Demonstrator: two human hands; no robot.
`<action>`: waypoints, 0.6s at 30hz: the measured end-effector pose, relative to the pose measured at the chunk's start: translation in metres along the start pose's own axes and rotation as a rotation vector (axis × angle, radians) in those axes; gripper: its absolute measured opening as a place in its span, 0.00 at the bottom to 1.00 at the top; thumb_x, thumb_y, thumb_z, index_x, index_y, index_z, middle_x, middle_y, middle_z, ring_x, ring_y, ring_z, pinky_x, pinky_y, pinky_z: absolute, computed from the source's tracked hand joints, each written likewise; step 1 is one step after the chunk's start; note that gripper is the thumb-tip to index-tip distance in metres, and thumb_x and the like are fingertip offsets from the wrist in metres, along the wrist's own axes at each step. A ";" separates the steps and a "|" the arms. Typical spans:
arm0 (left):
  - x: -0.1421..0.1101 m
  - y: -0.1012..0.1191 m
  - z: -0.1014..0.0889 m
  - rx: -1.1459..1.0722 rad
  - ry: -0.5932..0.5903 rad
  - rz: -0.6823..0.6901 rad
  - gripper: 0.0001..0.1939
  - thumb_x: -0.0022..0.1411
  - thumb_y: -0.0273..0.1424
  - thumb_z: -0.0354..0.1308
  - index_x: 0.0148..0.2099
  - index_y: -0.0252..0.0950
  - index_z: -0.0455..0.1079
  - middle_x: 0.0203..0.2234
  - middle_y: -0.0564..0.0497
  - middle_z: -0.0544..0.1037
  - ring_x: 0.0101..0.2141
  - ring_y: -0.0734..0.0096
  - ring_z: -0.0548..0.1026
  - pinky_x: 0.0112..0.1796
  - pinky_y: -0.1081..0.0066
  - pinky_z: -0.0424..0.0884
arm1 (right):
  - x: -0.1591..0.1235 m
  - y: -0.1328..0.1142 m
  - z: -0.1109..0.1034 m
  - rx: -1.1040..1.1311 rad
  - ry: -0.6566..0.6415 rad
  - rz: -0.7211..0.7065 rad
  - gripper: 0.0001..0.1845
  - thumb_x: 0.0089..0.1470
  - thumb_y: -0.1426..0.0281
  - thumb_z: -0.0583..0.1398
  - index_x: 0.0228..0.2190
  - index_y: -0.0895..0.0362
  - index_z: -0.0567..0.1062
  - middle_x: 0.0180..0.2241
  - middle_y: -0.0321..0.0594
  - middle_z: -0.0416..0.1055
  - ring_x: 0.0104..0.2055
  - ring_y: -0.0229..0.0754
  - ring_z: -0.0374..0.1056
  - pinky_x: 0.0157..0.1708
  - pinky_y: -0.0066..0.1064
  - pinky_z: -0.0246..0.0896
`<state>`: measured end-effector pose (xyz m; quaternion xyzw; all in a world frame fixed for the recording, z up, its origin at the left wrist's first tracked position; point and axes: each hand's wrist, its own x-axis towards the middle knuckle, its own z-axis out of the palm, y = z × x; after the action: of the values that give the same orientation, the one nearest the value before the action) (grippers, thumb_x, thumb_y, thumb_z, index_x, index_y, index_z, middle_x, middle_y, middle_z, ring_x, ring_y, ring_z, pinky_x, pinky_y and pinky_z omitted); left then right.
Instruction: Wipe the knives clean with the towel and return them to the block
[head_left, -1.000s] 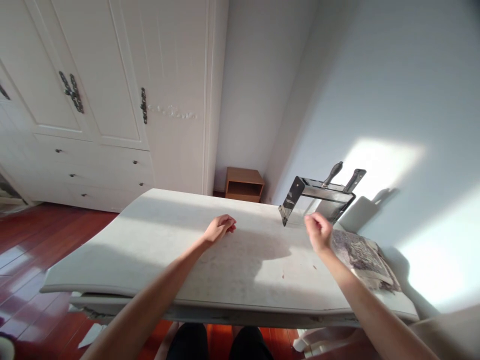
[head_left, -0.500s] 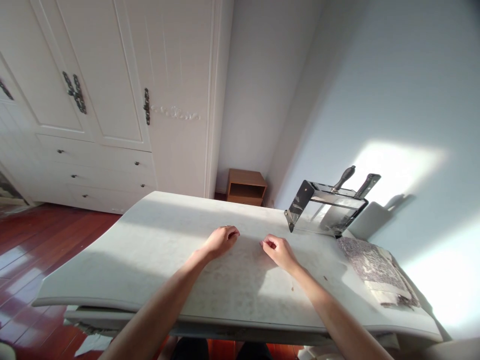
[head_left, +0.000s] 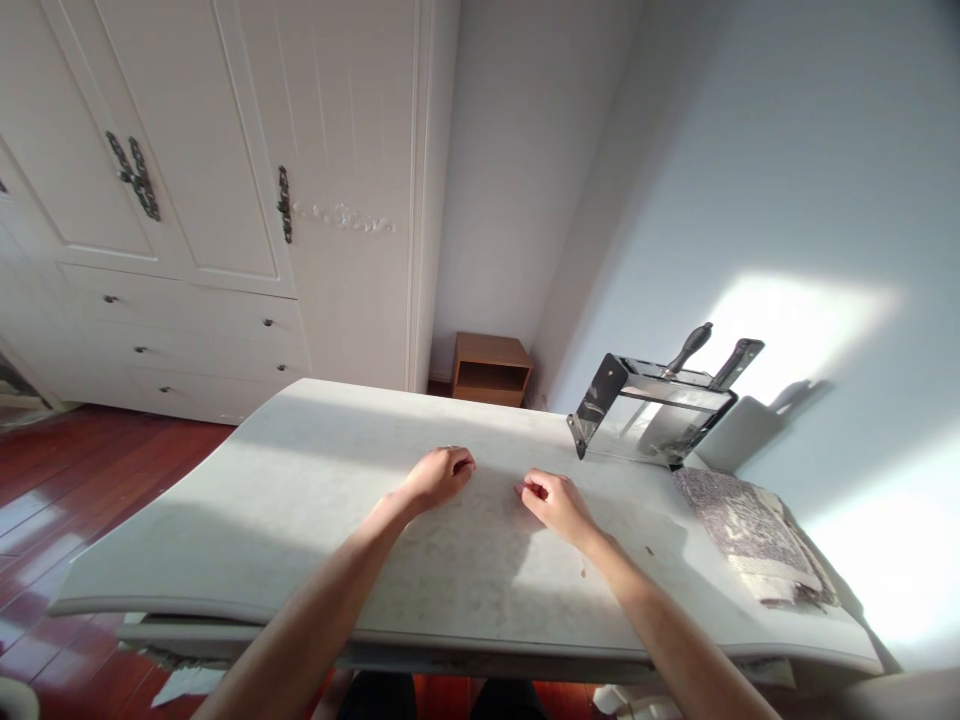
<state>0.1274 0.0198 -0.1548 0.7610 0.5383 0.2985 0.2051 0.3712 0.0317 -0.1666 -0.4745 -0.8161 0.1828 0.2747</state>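
My left hand (head_left: 441, 475) rests on the white tabletop (head_left: 292, 500) with its fingers curled into a loose fist, and nothing shows in it. A thin ring seems to sit on one finger. Across a short gap, my right hand (head_left: 553, 500) lies in a similar curl, thumb against the fingers, with no object visible. Beyond it to the right stands a knife rack (head_left: 637, 410) with clear sides and a dark frame. It holds a sharpening steel (head_left: 690, 348) and a knife (head_left: 739, 363), their black handles pointing up.
A folded patterned cloth (head_left: 750, 535) lies at the table's right end, beside the sunlit wall (head_left: 757, 160). Small brown specks dot the tabletop near my right forearm. A white wardrobe (head_left: 360, 120) and a small wooden cabinet (head_left: 493, 350) stand past the far edge.
The view has shifted slightly. Both hands keep their curled pose and almost the same places on the table. The rack and cloth stay where they were.
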 end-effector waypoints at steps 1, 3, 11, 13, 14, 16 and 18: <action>0.000 0.000 0.000 -0.001 -0.001 0.001 0.11 0.61 0.30 0.49 0.34 0.37 0.73 0.31 0.50 0.78 0.32 0.68 0.72 0.34 0.73 0.62 | 0.000 0.000 0.000 -0.001 0.000 -0.001 0.14 0.53 0.62 0.55 0.20 0.53 0.67 0.18 0.34 0.63 0.22 0.39 0.58 0.25 0.30 0.49; 0.000 -0.001 0.000 -0.003 -0.004 0.003 0.11 0.61 0.30 0.49 0.34 0.37 0.73 0.32 0.49 0.78 0.33 0.68 0.72 0.34 0.73 0.62 | 0.000 0.001 0.000 -0.002 -0.001 -0.004 0.14 0.54 0.62 0.55 0.20 0.53 0.67 0.18 0.34 0.63 0.22 0.39 0.58 0.25 0.30 0.49; -0.002 -0.001 0.000 0.008 0.017 -0.003 0.12 0.62 0.31 0.48 0.35 0.37 0.73 0.33 0.49 0.79 0.35 0.67 0.73 0.36 0.72 0.62 | -0.002 -0.001 -0.001 0.017 0.004 -0.002 0.12 0.53 0.64 0.55 0.21 0.54 0.68 0.19 0.33 0.65 0.22 0.37 0.58 0.25 0.29 0.49; -0.003 -0.001 0.000 0.012 0.023 -0.015 0.12 0.62 0.32 0.48 0.35 0.37 0.73 0.33 0.49 0.79 0.35 0.67 0.73 0.37 0.72 0.63 | -0.004 0.001 -0.001 0.037 -0.007 -0.006 0.12 0.53 0.64 0.55 0.21 0.54 0.69 0.19 0.32 0.64 0.22 0.36 0.58 0.25 0.28 0.49; -0.003 -0.002 0.001 0.015 0.026 -0.021 0.12 0.62 0.32 0.47 0.35 0.37 0.73 0.33 0.49 0.79 0.35 0.67 0.73 0.37 0.72 0.63 | -0.005 0.002 -0.002 0.052 -0.015 -0.009 0.12 0.53 0.64 0.56 0.22 0.55 0.69 0.19 0.32 0.64 0.23 0.36 0.58 0.25 0.28 0.49; -0.004 -0.001 0.000 0.022 0.027 -0.031 0.13 0.62 0.33 0.47 0.35 0.36 0.73 0.33 0.49 0.78 0.35 0.67 0.73 0.37 0.72 0.63 | -0.007 0.004 -0.004 0.103 -0.039 -0.006 0.13 0.54 0.63 0.56 0.22 0.55 0.69 0.19 0.31 0.64 0.23 0.35 0.58 0.25 0.27 0.49; -0.006 0.000 -0.001 0.020 0.035 -0.044 0.14 0.62 0.34 0.47 0.35 0.36 0.73 0.33 0.49 0.78 0.36 0.66 0.73 0.38 0.71 0.63 | -0.012 0.006 -0.008 0.185 -0.063 0.014 0.14 0.55 0.60 0.57 0.23 0.55 0.70 0.19 0.31 0.63 0.23 0.35 0.57 0.25 0.27 0.49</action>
<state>0.1255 0.0145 -0.1558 0.7457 0.5612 0.3020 0.1944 0.3854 0.0244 -0.1671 -0.4470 -0.8005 0.2739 0.2904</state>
